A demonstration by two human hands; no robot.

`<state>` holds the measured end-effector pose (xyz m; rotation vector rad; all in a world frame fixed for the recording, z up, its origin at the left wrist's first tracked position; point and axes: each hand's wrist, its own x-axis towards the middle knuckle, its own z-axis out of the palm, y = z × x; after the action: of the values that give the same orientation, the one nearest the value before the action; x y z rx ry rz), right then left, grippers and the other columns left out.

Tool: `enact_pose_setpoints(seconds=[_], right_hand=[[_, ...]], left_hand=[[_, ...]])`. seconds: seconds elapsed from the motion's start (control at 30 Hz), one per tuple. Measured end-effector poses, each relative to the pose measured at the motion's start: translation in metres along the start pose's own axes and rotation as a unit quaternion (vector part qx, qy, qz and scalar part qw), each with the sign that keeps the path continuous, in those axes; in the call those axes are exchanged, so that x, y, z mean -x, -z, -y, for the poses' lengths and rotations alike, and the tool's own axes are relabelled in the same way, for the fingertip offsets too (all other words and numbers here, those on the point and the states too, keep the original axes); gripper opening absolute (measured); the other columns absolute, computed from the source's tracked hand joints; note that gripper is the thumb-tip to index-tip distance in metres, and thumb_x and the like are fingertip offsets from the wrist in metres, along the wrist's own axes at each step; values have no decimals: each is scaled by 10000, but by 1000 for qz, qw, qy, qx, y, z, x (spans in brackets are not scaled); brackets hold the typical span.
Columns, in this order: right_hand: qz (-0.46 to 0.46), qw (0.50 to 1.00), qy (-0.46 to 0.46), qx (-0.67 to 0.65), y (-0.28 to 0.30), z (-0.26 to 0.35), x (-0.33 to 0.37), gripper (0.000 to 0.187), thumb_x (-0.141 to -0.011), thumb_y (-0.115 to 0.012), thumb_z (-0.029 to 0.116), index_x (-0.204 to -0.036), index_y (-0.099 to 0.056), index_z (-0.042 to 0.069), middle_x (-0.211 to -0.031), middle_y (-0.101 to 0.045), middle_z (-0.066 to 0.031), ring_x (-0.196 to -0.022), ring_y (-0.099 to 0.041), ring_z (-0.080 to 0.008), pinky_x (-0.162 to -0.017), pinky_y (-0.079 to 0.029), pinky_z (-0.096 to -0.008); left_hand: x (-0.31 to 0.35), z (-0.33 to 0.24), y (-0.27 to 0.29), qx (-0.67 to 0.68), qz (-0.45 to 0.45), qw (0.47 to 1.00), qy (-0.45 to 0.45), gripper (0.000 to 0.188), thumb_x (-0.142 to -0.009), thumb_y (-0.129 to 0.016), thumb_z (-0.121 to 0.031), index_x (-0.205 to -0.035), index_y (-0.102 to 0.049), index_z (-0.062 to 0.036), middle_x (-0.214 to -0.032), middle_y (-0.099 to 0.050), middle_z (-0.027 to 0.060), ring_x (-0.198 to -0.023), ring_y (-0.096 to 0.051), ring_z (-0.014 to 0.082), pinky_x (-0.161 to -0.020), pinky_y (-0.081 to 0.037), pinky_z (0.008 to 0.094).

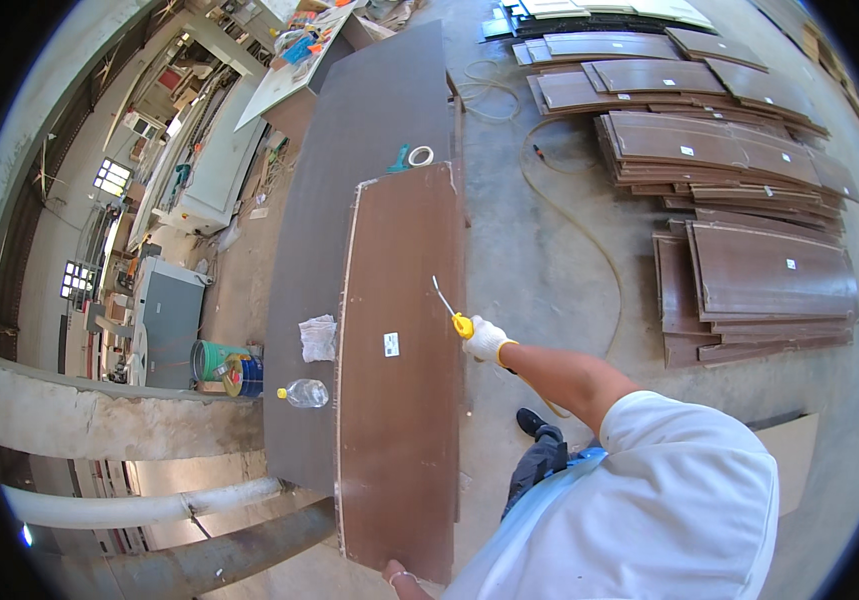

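Observation:
My right hand [485,340], in a white work glove, is closed round a yellow air blow gun [462,325]. Its thin bent metal nozzle points over the right edge of a long brown board [399,420]. A yellow hose trails back beneath my forearm. At the board's near end, my bare left hand [397,572], with a light band at the wrist, touches the edge; its fingers are mostly hidden. The board has a small white label [391,344] and lies on a larger dark grey panel [299,240].
Left of the board are a clear bottle [306,393] with a yellow cap and a crumpled cloth [318,338]. A tape roll [420,156] and a teal tool [398,158] lie beyond it. Stacked brown panels [769,270] stand at right; a hose [599,240] curves across the floor.

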<state>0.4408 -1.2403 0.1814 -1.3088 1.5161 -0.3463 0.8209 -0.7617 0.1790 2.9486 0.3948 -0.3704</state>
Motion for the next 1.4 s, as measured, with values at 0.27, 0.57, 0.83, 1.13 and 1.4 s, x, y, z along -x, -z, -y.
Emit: enact_pose_setpoints(seconds=[0.27, 0.57, 0.83, 1.13, 1.4], right_hand=[[-124, 979, -55, -154, 86, -184, 106, 182, -888, -669, 185, -1046, -674, 96, -881, -707, -80, -727, -700, -191, -589, -570, -359], [-188, 974, -75, 99, 210, -341, 250, 200, -803, -676, 207, -935, -720, 62, -921, -723, -218, -902, -700, -398, -798, -540, -496], [100, 959, 30, 265, 142, -206, 260, 264, -828, -651, 279, -1012, -745, 114, -995, -738, -188, -967, -705, -377, -862, -554, -475], [100, 954, -37, 281, 130, -94, 174, 294, -855, -648, 314, -1060, -732, 120, -1026, -738, -171, -992, -699, -369, -880, -553, -457], [4, 964, -100, 247, 121, -62, 135, 285, -862, -639, 319, -1044, -730, 119, -977, -738, -183, -957, -703, -378, -860, -553, -477]], left_hand=[[127, -64, -55, 7, -90, 917, -389, 640, -855, -684, -246, -1400, -521, 49, -1501, -459, 271, -1436, -389, 396, -1214, -292, 482], [257, -177, -125, -116, 40, 822, -556, 717, -874, -641, -281, -1485, -430, 29, -1593, -341, 258, -1504, -270, 395, -1245, -220, 460], [338, -281, -143, -109, 121, 709, -686, 737, -895, -639, -228, -1551, -358, -47, -1654, -274, 163, -1555, -178, 324, -1262, -170, 457], [331, -393, -166, -123, 136, 599, -780, 756, -924, -608, -264, -1580, -299, -53, -1687, -189, 138, -1568, -129, 306, -1276, -102, 456], [342, -446, -179, -111, 140, 539, -823, 770, -936, -587, -308, -1590, -274, -48, -1694, -162, 147, -1572, -101, 317, -1274, -49, 486]])
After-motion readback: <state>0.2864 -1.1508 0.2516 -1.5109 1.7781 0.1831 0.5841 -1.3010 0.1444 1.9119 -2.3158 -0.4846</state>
